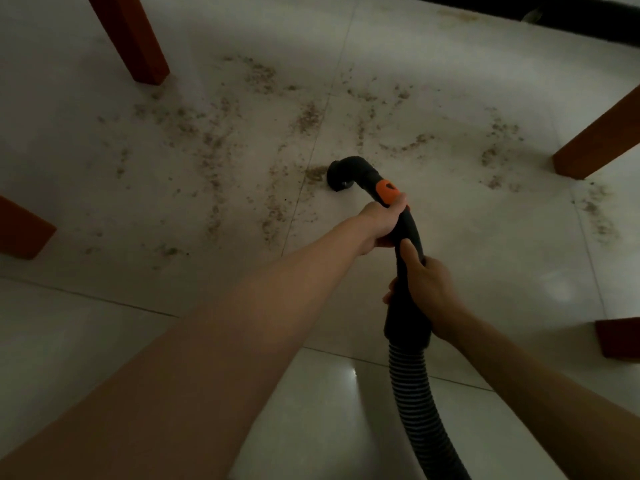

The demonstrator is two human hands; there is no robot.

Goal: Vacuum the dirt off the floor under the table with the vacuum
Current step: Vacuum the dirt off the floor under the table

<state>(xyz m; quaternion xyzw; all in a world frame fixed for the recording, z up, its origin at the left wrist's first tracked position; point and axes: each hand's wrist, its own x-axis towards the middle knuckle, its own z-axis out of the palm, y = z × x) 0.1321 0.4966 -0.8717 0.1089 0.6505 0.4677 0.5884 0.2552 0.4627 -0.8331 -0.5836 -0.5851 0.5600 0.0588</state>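
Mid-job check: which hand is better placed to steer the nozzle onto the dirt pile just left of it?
Left. The left hand grips the handle just behind the orange button, nearest the nozzle, which sits beside the dirt pile. The right hand holds further back, near the hose, better for support.

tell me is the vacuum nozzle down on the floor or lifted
Down, or very nearly: the nozzle mouth points at the floor beside a dirt clump. Actual contact cannot be told. Both the left hand and right hand grip the handle.
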